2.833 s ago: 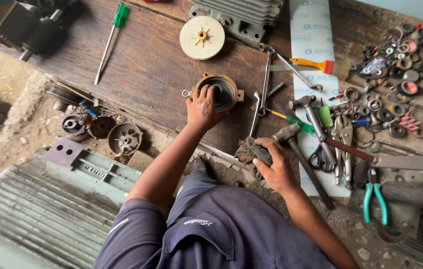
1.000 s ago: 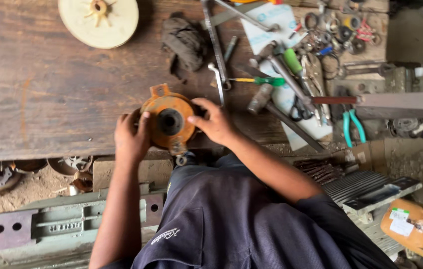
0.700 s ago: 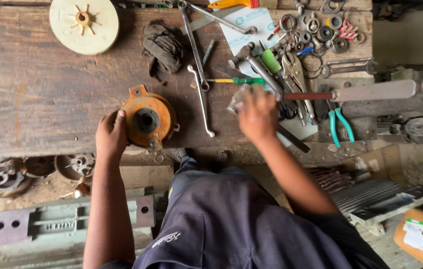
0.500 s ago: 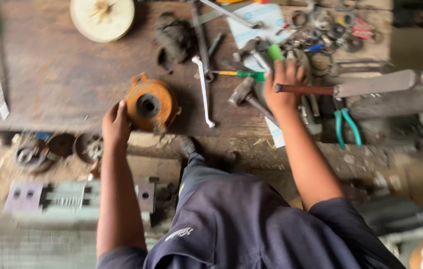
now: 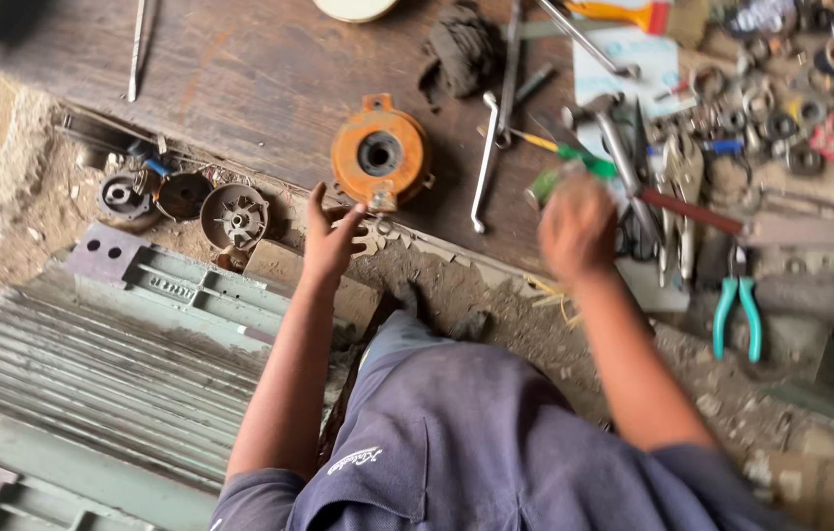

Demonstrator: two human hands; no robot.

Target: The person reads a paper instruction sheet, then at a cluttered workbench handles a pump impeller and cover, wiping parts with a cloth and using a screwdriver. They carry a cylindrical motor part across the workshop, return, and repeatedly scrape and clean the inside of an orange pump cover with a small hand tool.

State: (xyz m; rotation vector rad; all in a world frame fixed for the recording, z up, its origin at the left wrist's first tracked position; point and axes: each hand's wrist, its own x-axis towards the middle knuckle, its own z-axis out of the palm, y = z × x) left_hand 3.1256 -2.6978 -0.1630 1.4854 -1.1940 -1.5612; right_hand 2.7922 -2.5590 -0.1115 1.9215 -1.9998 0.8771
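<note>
Left hand (image 5: 330,236) spread beside the orange motor end cover (image 5: 378,157), centre frame: looks heavy, rigid, best gripped by rim; blurred right hand (image 5: 577,226), can't tell.

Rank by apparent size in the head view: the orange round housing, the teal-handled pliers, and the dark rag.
1. Orange round housing, clearly largest.
2. and 3. Dark rag and teal-handled pliers: too close to rank; the rag is bulkier, the pliers longer but thin.

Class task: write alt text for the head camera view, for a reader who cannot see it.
A person's left hand rests by an orange round metal housing on a worn wooden bench, while the blurred right hand reaches over scattered tools near a wrench and teal-handled pliers.
</note>
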